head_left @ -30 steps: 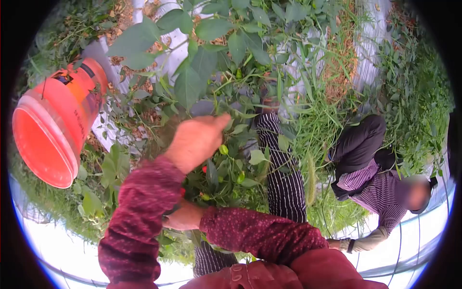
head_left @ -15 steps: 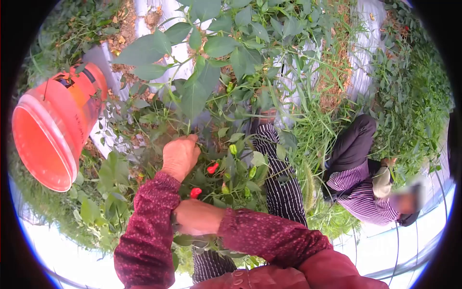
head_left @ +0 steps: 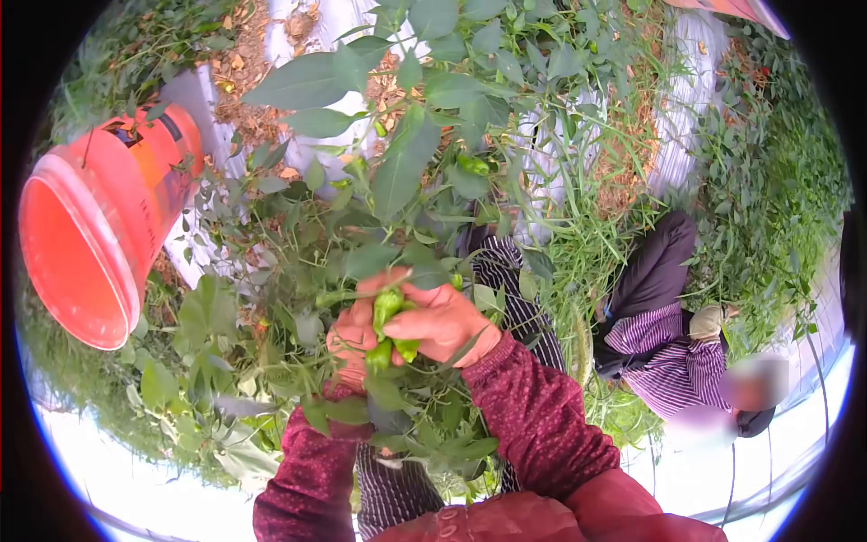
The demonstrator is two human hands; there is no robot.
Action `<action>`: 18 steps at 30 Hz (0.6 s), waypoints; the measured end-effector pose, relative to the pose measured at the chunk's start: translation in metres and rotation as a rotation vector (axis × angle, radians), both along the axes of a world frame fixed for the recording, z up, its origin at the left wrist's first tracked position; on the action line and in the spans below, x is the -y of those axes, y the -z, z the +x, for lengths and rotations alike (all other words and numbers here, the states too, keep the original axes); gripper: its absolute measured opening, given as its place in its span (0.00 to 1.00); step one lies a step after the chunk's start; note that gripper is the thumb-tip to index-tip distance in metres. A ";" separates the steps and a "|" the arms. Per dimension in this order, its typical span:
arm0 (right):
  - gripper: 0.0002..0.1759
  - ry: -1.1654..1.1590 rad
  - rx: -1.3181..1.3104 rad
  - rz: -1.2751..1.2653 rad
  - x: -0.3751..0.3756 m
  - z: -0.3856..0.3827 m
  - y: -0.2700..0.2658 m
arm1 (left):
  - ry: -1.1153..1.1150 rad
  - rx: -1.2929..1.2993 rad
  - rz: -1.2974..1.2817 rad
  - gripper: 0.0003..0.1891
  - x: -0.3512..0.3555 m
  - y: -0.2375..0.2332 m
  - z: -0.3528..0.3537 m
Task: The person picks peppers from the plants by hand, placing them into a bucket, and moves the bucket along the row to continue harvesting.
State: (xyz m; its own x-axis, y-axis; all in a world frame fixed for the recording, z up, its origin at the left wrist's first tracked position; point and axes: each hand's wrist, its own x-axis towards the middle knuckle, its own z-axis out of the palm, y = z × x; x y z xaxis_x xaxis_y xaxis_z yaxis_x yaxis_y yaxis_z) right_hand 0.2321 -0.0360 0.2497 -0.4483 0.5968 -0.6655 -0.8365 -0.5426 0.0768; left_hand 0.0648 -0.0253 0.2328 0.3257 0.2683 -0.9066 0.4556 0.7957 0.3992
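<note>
- Fingers, right hand (head_left: 444, 322): closed around a small bunch of green peppers (head_left: 386, 307), thumb across the top one.
- Fingers, left hand (head_left: 350, 340): curled shut against the same bunch from the other side, pinching its lower end. The two hands touch each other.
- Green peppers: held between both hands, low in the middle of the view, among the stems and leaves of the pepper plant (head_left: 406, 163). Whether they are still joined to their stalks cannot be told, as leaves cover that spot.
- Further fruit: one green pepper on the plant (head_left: 471, 165), higher up and well apart from the hands.
- Sleeves: dark red patterned sleeve (head_left: 533, 415) on each arm, entering from the lower edge.
- Orange bucket (head_left: 135, 194): tipped on its side to the left, mouth open toward the camera, well apart from the hands.
- Ground: white sheeting (head_left: 688, 108) between weeds and dry leaves.
- Co-worker (head_left: 673, 352): striped top, dark trousers, crouched to the right, not touching the plant in hand.
- Step, by judgement: picking, with the fruit gathered in hand.
- Next move, by judgement: calls for a clean pull free of the foliage, then a long carry left to the bucket's mouth without spilling.
</note>
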 end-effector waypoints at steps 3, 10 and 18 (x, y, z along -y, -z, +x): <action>0.27 0.075 -0.005 -0.073 -0.005 0.006 -0.002 | 0.110 0.028 0.308 0.19 0.030 0.026 -0.020; 0.28 0.094 0.344 -0.082 -0.053 0.052 -0.029 | 0.966 -0.425 0.513 0.14 0.038 0.039 -0.008; 0.24 -0.398 0.626 0.013 -0.109 0.047 -0.060 | 0.759 -0.374 0.791 0.16 0.004 0.009 0.003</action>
State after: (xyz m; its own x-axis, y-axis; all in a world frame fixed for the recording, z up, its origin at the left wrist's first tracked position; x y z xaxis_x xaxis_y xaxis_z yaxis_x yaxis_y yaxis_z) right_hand 0.2786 0.0731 0.3098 -0.1712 0.4778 -0.8616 -0.4619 -0.8114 -0.3581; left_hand 0.0674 -0.0294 0.2239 0.3927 0.6541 -0.6464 0.9039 -0.1448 0.4025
